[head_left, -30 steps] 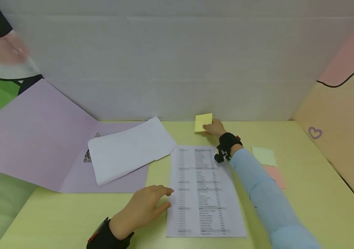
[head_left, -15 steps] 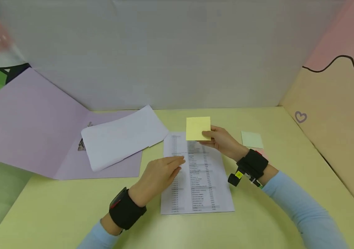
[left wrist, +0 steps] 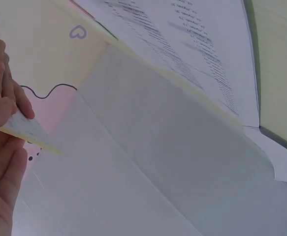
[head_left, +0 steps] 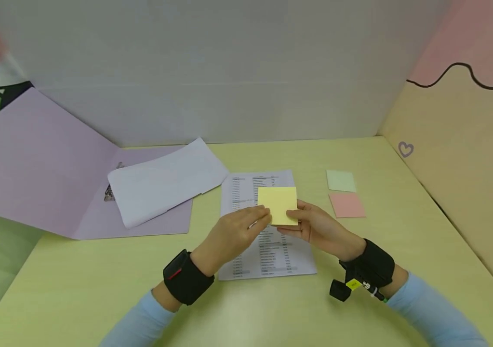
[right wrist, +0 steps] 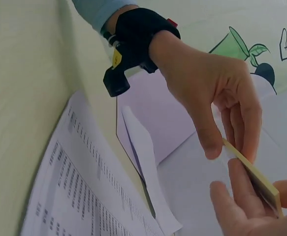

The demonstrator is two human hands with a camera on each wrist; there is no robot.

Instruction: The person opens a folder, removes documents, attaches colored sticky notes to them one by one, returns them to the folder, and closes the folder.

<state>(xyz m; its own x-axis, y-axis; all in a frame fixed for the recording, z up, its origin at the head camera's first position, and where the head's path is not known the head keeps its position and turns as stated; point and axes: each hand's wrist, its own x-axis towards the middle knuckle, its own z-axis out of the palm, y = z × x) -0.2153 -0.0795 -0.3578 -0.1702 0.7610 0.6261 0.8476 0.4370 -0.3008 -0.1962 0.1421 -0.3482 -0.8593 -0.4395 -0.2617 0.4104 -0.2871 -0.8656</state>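
Note:
A yellow sticky note pad [head_left: 277, 202] is held above the printed sheet [head_left: 246, 267]. My right hand [head_left: 322, 229] grips its lower right corner, thumb on top and fingers beneath. At the pad's left edge is my left hand [head_left: 235, 236]; in the right wrist view its thumb [right wrist: 209, 142] and fingers lie on either side of the yellow pad's edge [right wrist: 254, 174]. The pad [left wrist: 27, 129] shows edge-on in the left wrist view, between fingers. To the right, a pale green sticky note pad [head_left: 340, 181] and a pink one [head_left: 347, 205] lie on the table.
An open purple folder [head_left: 51, 168] stands at the left, its cover raised, with white papers [head_left: 168, 183] lying askew on it. A grey-white panel [head_left: 211, 72] closes off the back. A beige panel [head_left: 459, 144] rises along the right side of the table [head_left: 246, 323].
My right hand has brought the yellow sticky note pad from the back of the table toward me. My left hand has risen from beside the printed sheet to the pad's left edge.

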